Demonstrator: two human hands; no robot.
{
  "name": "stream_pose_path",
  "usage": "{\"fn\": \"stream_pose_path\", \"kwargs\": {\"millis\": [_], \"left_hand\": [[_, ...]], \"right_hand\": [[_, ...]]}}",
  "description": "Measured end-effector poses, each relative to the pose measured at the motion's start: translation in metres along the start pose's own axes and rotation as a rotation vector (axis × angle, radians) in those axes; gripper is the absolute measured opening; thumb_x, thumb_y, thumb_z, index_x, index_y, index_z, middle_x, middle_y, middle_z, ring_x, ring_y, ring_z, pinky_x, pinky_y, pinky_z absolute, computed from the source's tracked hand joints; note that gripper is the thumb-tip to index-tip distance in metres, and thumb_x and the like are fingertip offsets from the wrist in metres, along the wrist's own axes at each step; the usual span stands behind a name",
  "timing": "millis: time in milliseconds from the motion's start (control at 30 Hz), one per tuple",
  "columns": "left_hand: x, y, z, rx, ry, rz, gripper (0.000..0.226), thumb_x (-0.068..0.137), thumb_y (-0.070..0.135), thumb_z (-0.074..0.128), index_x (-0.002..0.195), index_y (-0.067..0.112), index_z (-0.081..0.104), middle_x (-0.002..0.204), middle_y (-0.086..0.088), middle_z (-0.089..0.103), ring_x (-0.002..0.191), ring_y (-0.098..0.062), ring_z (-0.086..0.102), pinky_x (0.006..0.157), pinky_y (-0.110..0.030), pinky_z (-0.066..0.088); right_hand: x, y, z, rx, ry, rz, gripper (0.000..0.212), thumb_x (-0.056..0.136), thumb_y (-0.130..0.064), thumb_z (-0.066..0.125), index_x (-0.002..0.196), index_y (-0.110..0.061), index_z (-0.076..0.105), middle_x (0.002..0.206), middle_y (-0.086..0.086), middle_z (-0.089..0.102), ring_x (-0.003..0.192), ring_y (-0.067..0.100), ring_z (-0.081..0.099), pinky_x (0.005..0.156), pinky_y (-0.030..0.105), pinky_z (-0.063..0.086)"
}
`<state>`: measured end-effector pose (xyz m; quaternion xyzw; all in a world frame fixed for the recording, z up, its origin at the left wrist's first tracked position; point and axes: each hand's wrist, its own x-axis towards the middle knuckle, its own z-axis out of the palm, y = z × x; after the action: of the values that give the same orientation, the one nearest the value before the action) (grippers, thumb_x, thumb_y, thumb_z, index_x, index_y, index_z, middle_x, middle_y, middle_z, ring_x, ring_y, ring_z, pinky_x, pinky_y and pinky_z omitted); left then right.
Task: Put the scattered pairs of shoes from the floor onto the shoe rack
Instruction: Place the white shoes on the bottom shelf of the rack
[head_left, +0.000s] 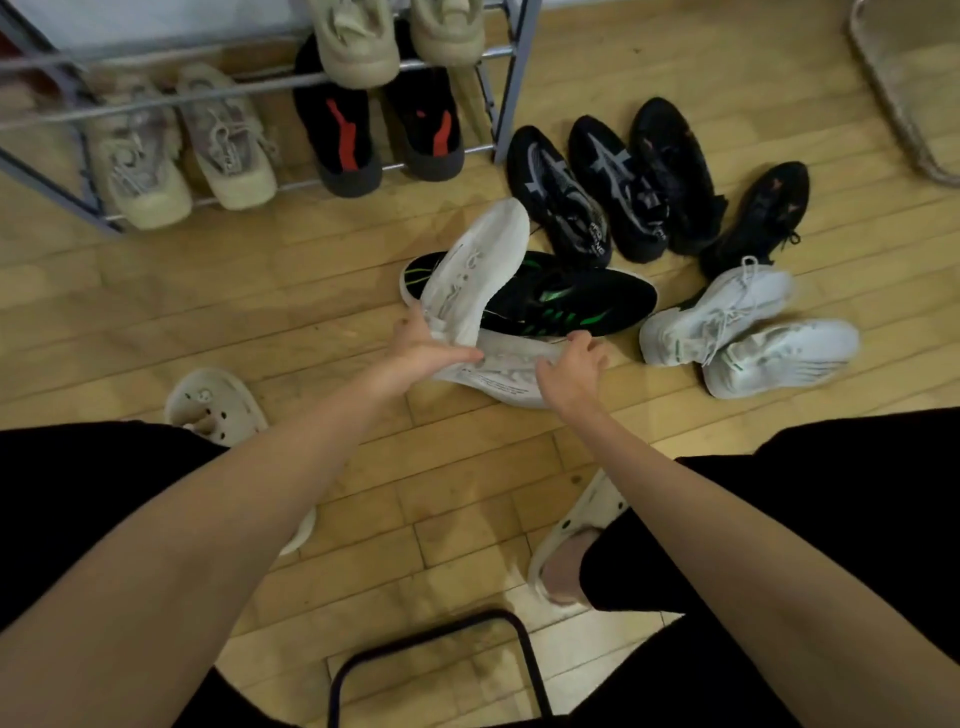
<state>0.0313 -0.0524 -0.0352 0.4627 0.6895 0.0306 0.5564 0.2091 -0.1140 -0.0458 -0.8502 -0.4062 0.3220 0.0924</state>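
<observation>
Wooden plank floor (291, 291), yellowish. Cream perforated clogs worn on both feet: left clog (213, 402) near frame left, right clog (576, 530) lower right of centre. Black trousers (831, 519). Dark curved metal stool frame (441, 660) bottom centre. Pale tubular furniture edge (904, 104) top right corner.

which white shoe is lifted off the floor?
The white shoe gripped at its heel by the left hand, toe raised over the black-and-green shoe; others lie flat.
</observation>
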Motion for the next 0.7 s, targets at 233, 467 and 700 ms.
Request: {"fn": "stream_pose_path", "kwargs": {"millis": [233, 467, 700], "left_hand": [[0.011, -0.003, -0.001, -0.111, 0.098, -0.019, 0.094, 0.065, 0.029, 0.087, 0.141, 0.013, 0.036, 0.14, -0.001, 0.05, 0.127, -0.02, 0.05, 0.105, -0.032, 0.041], [0.013, 0.002, 0.003, -0.152, 0.1, -0.104, 0.1, 0.05, 0.041, 0.091, 0.135, 0.013, 0.045, 0.136, -0.002, 0.055, 0.125, -0.021, 0.052, 0.103, -0.037, 0.046], [0.009, 0.012, -0.006, -0.292, 0.149, -0.112, 0.082, 0.067, 0.017, 0.085, 0.133, 0.007, 0.036, 0.132, -0.006, 0.051, 0.111, -0.018, 0.051, 0.085, -0.027, 0.042]], "right_hand": [[0.001, 0.023, 0.006, 0.001, -0.224, 0.118, 0.074, 0.09, -0.016, 0.057, 0.148, 0.0, 0.014, 0.148, 0.026, 0.025, 0.137, 0.039, 0.028, 0.109, 0.042, 0.034], [-0.001, 0.033, 0.023, 0.069, -0.323, 0.176, 0.068, 0.093, -0.016, 0.054, 0.146, 0.006, 0.018, 0.145, 0.024, 0.035, 0.106, 0.024, 0.048, 0.069, 0.027, 0.037], [-0.003, 0.021, 0.043, 0.172, -0.413, 0.249, 0.066, 0.094, -0.023, 0.054, 0.144, 0.004, 0.022, 0.137, 0.018, 0.044, 0.121, 0.03, 0.049, 0.075, 0.029, 0.041]]}}
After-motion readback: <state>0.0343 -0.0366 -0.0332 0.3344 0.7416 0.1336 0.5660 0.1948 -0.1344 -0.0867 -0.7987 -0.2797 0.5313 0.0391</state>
